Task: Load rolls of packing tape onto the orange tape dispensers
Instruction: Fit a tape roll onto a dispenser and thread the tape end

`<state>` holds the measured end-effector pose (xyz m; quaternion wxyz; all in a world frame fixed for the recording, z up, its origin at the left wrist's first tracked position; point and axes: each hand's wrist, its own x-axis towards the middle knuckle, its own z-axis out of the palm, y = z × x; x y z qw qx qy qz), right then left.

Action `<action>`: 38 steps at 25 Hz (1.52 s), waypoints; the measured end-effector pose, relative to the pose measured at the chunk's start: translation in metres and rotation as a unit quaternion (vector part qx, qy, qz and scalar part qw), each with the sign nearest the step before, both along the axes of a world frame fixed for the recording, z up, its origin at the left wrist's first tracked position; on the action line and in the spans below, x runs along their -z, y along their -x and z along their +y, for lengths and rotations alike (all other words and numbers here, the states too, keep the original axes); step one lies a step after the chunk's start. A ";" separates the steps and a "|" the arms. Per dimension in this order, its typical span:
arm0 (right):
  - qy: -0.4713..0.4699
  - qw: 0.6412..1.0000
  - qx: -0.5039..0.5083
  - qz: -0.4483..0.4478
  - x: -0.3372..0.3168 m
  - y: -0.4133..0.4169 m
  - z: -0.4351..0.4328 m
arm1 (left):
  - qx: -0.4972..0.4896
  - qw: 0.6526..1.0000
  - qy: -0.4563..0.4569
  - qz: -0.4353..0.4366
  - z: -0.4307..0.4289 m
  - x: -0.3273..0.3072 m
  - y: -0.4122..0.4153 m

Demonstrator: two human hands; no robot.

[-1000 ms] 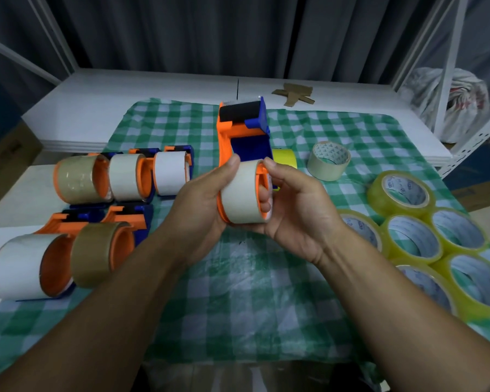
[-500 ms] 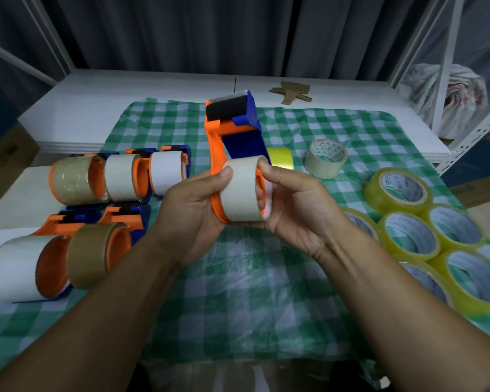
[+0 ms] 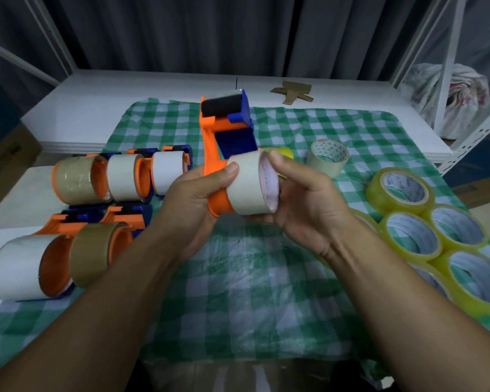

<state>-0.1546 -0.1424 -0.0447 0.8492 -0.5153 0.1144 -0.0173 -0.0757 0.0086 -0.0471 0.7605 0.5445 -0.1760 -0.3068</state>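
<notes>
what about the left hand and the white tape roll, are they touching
Touching. The head view shows the thumb of the left hand pressed onto the white tape roll.

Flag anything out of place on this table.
Only the cardboard scraps stand out: they lie loose on the white table beyond the checked cloth, apart from everything else. Nothing looks spilled or broken.

Packing workroom: metal racking (image 3: pixel 451 52), dark curtain (image 3: pixel 210 32), tape rolls (image 3: pixel 376 190).
</notes>
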 end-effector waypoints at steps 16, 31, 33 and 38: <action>0.060 0.984 0.159 0.059 -0.017 0.004 -0.009 | -0.069 0.994 -0.081 0.018 -0.008 -0.008 -0.001; 0.445 0.822 0.215 0.282 0.007 -0.003 -0.113 | -0.057 0.994 -0.064 0.069 -0.034 -0.019 0.012; 0.473 0.802 0.207 0.299 0.011 -0.007 -0.116 | -0.057 0.993 -0.070 0.070 -0.034 -0.021 0.013; 0.506 0.783 0.179 0.314 0.022 -0.015 -0.114 | -0.061 0.990 -0.102 0.075 -0.028 -0.020 0.008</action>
